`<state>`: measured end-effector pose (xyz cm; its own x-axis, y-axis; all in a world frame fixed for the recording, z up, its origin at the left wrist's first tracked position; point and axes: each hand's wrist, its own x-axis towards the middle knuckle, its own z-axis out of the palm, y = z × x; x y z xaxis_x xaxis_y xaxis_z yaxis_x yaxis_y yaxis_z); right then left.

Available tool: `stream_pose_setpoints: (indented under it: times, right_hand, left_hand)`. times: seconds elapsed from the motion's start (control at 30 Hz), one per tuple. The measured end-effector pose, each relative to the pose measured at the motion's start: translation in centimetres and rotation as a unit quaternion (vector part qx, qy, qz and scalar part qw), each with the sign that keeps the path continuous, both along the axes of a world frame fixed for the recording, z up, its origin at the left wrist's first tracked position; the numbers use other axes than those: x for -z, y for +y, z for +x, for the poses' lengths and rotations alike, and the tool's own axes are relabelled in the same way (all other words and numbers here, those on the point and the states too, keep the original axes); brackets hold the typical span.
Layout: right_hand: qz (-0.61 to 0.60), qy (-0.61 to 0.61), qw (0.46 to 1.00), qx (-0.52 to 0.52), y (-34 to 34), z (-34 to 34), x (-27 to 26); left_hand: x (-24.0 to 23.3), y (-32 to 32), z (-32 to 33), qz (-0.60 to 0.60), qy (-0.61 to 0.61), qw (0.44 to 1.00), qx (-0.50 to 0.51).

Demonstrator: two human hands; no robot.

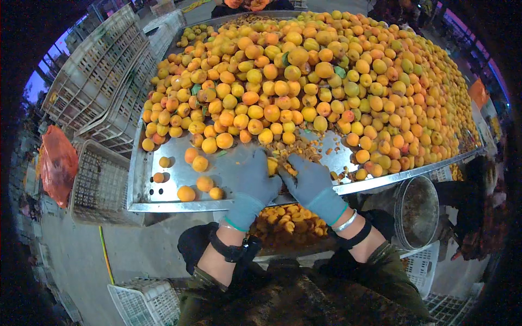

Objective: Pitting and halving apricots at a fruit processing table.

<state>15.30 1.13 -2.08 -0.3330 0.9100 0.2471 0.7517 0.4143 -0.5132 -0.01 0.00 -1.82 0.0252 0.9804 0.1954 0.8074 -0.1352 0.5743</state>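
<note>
Both my hands wear grey-blue work gloves and meet over the near edge of a metal tray (171,153). Between the thumb and fingers of my left hand (255,177) is a yellow apricot (272,166). My right hand (312,179) is curled beside it, with an orange-brown apricot piece (289,168) at its thumb and forefinger. Its fingertips are partly hidden. Just beyond my hands lies a heap of brown pits and scraps (299,150). Below the tray edge, between my knees, a container holds split apricot halves (289,218).
A large pile of whole apricots (310,73) covers most of the tray. Loose apricots (186,193) lie at its left front. Plastic crates (100,179) and an orange bag (60,165) stand on the left. At the right is a bucket (418,212). Another person's orange-gloved hands (246,3) show beyond the tray.
</note>
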Motion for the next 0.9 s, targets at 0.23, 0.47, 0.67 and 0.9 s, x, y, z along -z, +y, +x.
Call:
stream_pose_setpoints:
  times: [0.23, 0.47, 0.67, 0.9]
  right_hand:
    - [0.001, 0.111, 0.993, -0.027, -0.5, 0.7, -0.9]
    - [-0.063, 0.114, 0.989, -0.064, -0.9, 0.4, 0.6]
    - [-0.03, 0.095, 0.993, -0.055, -0.8, 0.4, 1.6]
    - [-0.01, 0.148, 0.988, -0.037, -1.1, 0.5, -0.6]
  left_hand:
    - [1.9, 0.5, -0.2, -0.025, -0.638, 0.767, 0.058]
    - [1.2, -1.0, 0.8, 0.083, -0.5, 0.855, 0.106]
    - [2.7, -0.5, -0.1, 0.218, -0.269, 0.924, 0.161]
    - [-1.1, -1.1, 1.2, -0.044, -0.606, 0.792, 0.063]
